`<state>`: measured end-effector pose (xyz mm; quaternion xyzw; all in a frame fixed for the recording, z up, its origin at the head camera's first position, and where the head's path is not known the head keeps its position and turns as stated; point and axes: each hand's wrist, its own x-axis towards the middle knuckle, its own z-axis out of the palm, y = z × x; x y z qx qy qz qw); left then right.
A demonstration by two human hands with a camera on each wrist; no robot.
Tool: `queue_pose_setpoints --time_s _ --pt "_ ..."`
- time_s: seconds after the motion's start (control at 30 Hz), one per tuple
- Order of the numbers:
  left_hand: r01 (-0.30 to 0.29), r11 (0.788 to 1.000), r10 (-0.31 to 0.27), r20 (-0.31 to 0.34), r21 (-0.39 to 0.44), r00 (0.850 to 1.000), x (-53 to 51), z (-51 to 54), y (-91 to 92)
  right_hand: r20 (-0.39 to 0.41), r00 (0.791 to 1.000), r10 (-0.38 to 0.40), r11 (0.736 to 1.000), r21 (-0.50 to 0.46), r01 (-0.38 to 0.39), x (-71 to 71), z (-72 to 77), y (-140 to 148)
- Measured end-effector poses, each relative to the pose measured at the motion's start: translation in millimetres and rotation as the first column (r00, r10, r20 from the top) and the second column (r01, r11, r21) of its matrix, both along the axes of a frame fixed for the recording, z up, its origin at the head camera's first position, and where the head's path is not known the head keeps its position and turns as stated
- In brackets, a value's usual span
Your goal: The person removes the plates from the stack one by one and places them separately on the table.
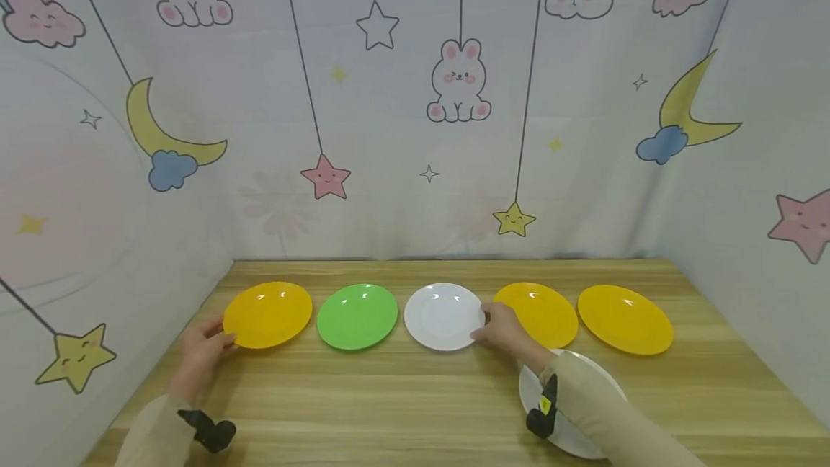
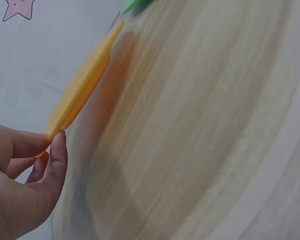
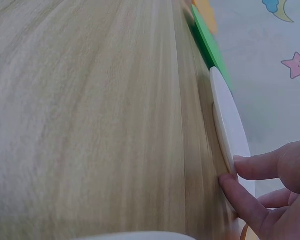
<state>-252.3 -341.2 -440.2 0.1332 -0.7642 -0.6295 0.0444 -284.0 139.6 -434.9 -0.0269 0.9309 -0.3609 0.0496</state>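
Note:
At the left end of a row of plates, my left hand (image 1: 199,352) pinches the rim of a yellow plate (image 1: 268,314). The left wrist view has this plate (image 2: 82,85) edge-on, with a gap and shadow between it and the table. My right hand (image 1: 509,331) pinches the right rim of a white plate (image 1: 444,316) in the middle of the row. Thumb and fingers of that hand (image 3: 277,190) grip the white plate's edge (image 3: 230,120) in the right wrist view. A green plate (image 1: 357,316) lies between the two held plates.
Two more yellow plates, one (image 1: 534,314) partly behind my right hand and another (image 1: 625,319), end the row on the right. A second white plate (image 1: 533,386) lies nearer, partly under my right sleeve. Patterned cloth walls (image 1: 402,135) enclose the wooden table (image 1: 363,409).

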Motion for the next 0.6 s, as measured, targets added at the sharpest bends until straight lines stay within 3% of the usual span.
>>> queue_pose_setpoints --time_s 0.27,0.6 --pt "0.004 0.997 -0.008 0.045 0.082 0.999 -0.8 -6.8 2.2 0.011 1.0 -0.023 0.999 -0.034 0.023 0.9 -2.0 -2" --pt "-0.001 1.0 -0.001 0.095 0.015 0.996 -5.9 -12.5 3.4 0.039 0.998 -0.045 0.997 -0.062 0.047 1.7 -2.5 -2"
